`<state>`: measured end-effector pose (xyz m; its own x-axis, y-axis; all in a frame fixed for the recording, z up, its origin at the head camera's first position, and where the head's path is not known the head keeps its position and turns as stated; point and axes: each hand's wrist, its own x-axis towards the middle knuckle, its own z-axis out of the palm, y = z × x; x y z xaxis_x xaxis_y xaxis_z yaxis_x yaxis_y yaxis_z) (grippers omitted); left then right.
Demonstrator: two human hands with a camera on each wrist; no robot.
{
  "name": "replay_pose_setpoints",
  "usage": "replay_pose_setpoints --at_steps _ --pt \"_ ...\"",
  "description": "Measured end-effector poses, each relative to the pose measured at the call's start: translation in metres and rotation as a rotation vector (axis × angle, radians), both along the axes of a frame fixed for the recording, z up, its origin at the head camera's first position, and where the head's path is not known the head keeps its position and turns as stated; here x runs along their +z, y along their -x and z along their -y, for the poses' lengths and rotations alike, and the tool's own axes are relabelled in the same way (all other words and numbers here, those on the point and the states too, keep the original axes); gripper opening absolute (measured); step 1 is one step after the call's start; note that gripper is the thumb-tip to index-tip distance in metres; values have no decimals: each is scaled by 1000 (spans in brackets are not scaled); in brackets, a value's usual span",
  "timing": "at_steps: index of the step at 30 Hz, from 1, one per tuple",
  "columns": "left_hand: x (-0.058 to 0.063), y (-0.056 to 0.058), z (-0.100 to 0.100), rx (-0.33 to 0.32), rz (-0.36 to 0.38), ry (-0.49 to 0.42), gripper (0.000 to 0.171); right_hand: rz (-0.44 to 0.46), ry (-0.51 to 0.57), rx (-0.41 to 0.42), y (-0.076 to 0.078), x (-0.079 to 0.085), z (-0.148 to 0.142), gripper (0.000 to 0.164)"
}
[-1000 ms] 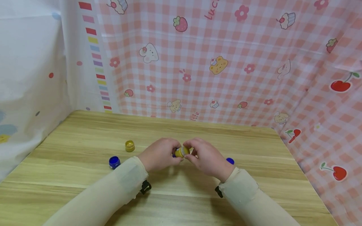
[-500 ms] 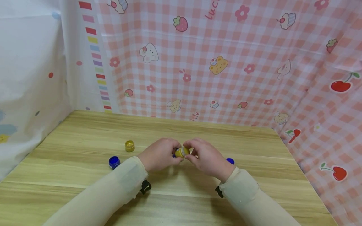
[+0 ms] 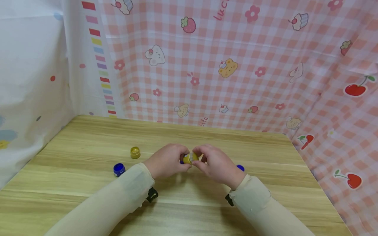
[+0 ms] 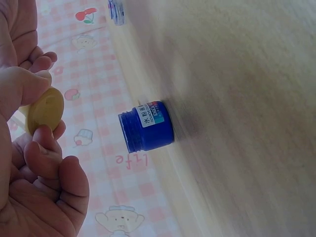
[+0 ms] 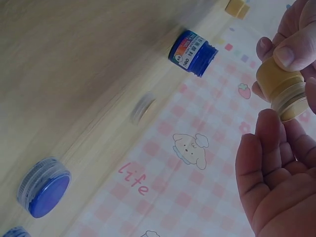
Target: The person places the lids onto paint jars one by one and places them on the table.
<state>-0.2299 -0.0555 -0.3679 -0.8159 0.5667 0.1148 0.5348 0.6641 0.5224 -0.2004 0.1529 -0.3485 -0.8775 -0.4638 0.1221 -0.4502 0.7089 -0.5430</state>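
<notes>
Between my hands is a small yellow paint jar, tipped on its side above the table. My left hand grips the jar's body with thumb and fingers. On the other end, my right hand pinches the clear-rimmed lid. The left wrist view shows the jar's round yellow base. Below the hands, an uncapped blue paint jar with a printed label stands upright; in the head view my left hand mostly hides it.
On the left of the wooden table stand an open yellow jar and an open blue jar. A blue lid lies beside my right wrist. A clear-rimmed lid lies near the blue jar. Patterned cloth hangs behind.
</notes>
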Motion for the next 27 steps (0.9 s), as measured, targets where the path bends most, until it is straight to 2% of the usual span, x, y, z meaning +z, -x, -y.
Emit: replay_pose_setpoints --at_steps 5,7,14,18,27 --pt "0 -1 0 2 -1 2 14 -8 15 0 2 -2 -1 16" --pt "1 -1 0 6 3 5 15 -8 12 2 3 -2 -1 19" --pt "1 0 0 10 17 15 17 -10 -12 48 3 -1 -6 51" --pt "2 0 0 17 30 24 17 -40 -24 86 4 -2 -7 42" --pt "1 1 0 6 29 18 16 8 -19 48 5 -4 -5 25"
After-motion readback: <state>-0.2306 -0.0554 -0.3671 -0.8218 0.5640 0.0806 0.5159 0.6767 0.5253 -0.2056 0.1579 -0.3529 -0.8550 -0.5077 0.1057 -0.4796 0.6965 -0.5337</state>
